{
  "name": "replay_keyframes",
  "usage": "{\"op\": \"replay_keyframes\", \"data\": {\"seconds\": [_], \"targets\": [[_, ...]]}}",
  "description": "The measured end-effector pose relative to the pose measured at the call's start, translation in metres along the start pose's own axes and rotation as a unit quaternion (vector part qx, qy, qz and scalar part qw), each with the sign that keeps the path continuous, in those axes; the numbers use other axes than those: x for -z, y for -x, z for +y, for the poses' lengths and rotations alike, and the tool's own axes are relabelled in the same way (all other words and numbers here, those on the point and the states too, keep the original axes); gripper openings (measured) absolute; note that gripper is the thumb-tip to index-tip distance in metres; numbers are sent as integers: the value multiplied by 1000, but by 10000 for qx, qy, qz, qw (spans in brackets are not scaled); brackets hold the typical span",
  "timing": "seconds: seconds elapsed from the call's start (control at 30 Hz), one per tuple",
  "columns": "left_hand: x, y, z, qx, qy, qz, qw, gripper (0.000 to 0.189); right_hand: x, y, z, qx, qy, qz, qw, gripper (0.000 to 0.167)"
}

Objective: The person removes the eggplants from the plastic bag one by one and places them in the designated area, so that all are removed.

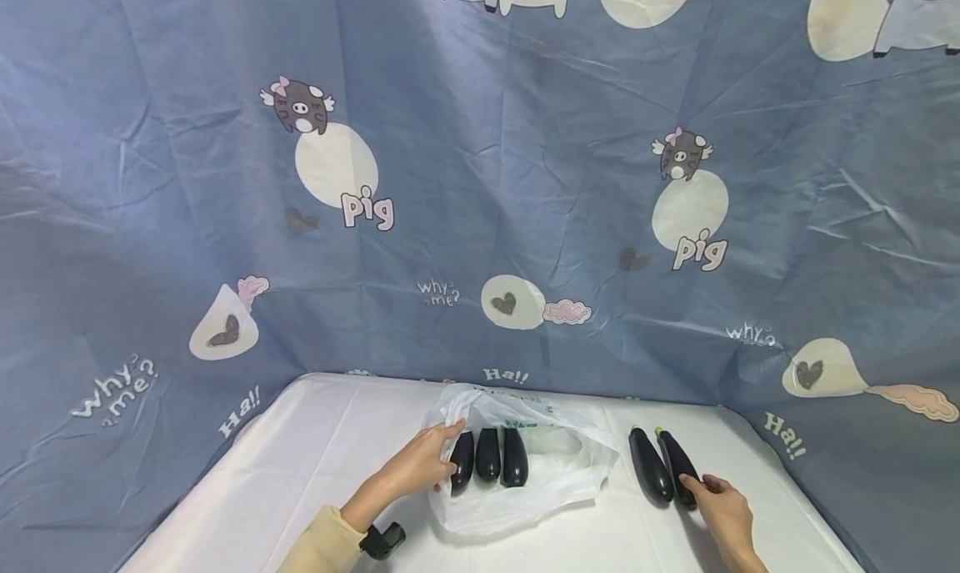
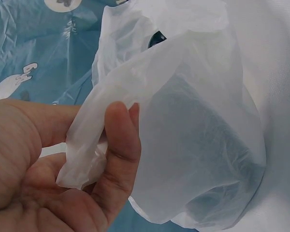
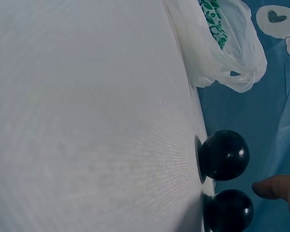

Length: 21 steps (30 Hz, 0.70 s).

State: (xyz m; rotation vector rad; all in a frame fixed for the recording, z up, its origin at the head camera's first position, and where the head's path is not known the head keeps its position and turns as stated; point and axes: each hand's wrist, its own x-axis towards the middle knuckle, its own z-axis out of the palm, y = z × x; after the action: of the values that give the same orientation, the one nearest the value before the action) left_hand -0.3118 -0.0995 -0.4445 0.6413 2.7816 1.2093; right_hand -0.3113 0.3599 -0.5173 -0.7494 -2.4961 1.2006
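Note:
A white plastic bag (image 1: 487, 519) lies with its mouth spread, three dark eggplants (image 1: 515, 460) side by side within it. My left hand (image 1: 420, 464) grips the bag's left edge; in the left wrist view the thin film (image 2: 87, 140) is pinched between thumb and fingers. To the right of the bag two more eggplants lie side by side on the table, an inner one (image 1: 650, 466) and an outer one (image 1: 677, 464). Over the near end of the outer eggplant is my right hand (image 1: 723, 510). In the right wrist view its thumb (image 3: 278, 187) shows just above that eggplant's round end (image 3: 230, 210).
A white cloth covers the table (image 1: 315, 439). Behind it and at both sides hangs a blue curtain (image 1: 465, 248) printed with cartoon pigs. A dark band with a small device (image 1: 384, 541) sits at my left wrist, below the pale yellow sleeve (image 1: 322, 544).

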Motion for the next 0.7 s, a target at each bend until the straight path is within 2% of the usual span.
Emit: {"op": "replay_keyframes", "data": {"seconds": [0.33, 0.57, 0.7], "targets": [[0, -1, 0, -41, 2, 35, 10000, 72, 0, 1, -2, -87, -81, -50, 9999, 78], [0, 0, 0, -62, -15, 52, 10000, 71, 1, 0, -4, -22, -139, 62, 9999, 72], [0, -1, 1, -52, 3, 13, 10000, 71, 3, 0, -8, -89, -165, 92, 9998, 75]]}}
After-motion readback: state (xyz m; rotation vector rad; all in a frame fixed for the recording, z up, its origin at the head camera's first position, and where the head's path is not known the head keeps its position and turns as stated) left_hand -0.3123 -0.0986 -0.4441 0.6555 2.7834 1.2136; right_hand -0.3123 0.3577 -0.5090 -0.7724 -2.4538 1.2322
